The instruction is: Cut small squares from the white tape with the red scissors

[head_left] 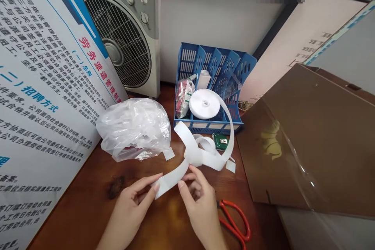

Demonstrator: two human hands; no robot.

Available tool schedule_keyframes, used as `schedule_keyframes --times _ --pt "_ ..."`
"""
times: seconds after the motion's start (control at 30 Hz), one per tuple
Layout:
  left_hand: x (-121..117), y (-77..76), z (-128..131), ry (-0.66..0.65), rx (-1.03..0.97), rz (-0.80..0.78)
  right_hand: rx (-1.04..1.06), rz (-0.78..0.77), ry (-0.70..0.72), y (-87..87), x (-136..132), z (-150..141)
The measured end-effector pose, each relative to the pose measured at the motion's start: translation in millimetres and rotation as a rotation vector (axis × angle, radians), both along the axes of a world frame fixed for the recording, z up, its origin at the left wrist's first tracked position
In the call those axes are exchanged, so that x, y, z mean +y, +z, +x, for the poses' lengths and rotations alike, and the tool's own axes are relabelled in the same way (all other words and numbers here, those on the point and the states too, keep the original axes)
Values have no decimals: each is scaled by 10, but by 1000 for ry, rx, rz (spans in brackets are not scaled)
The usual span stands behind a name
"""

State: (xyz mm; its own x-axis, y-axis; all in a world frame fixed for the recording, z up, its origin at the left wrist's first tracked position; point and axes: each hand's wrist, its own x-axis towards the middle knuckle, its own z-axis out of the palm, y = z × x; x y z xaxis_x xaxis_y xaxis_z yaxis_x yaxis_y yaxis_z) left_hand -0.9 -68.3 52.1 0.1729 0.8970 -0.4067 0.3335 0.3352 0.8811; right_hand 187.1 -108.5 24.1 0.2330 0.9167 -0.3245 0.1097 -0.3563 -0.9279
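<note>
A strip of white tape (172, 179), which looks like hook-and-loop tape, stretches between my two hands above the wooden table. My left hand (136, 201) pinches its free end between thumb and fingers. My right hand (199, 197) has thumb and forefinger closed on the strip's lower edge, the other fingers curled. Beyond them the tape loops over itself and runs up to a white roll (202, 105) resting on the front of a blue file rack. Red-handled scissors (236, 220) lie right of my right hand, their blades hidden. Small cut white squares (231, 166) lie on the table.
Left of the blue rack (205, 125) sits a bulging clear plastic bag (134, 127). A green tape measure (220, 141) lies before the rack. A box fan (125, 35) and a printed board (43, 70) stand left; a brown box (310, 144) takes up the right.
</note>
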Motion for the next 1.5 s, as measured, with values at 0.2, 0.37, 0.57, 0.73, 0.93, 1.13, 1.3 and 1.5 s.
schedule_keyframes --times 0.2,0.37,0.57,0.73,0.93,1.13,1.3,1.5 --pt "18 -22 -116 28 19 -19 23 69 -193 -51 170 119" --pt "19 10 -137 48 -63 -99 204 79 -193 -19 191 103" --pt "-44 2 -18 53 -168 -102 348 9 -107 -80 -51 -162" --pt "-120 55 102 45 -251 -131 452 -56 0 -54 -122 -257" --pt "-125 57 203 124 -371 -205 462 18 -108 -84 -131 -260" --pt "-123 26 265 121 -376 -208 506 41 -153 -142 -153 -274" --pt "-123 64 284 78 -394 -221 538 42 -164 -152 -177 -260" --pt "-133 61 274 55 -403 -222 481 41 -152 -122 -186 -229"
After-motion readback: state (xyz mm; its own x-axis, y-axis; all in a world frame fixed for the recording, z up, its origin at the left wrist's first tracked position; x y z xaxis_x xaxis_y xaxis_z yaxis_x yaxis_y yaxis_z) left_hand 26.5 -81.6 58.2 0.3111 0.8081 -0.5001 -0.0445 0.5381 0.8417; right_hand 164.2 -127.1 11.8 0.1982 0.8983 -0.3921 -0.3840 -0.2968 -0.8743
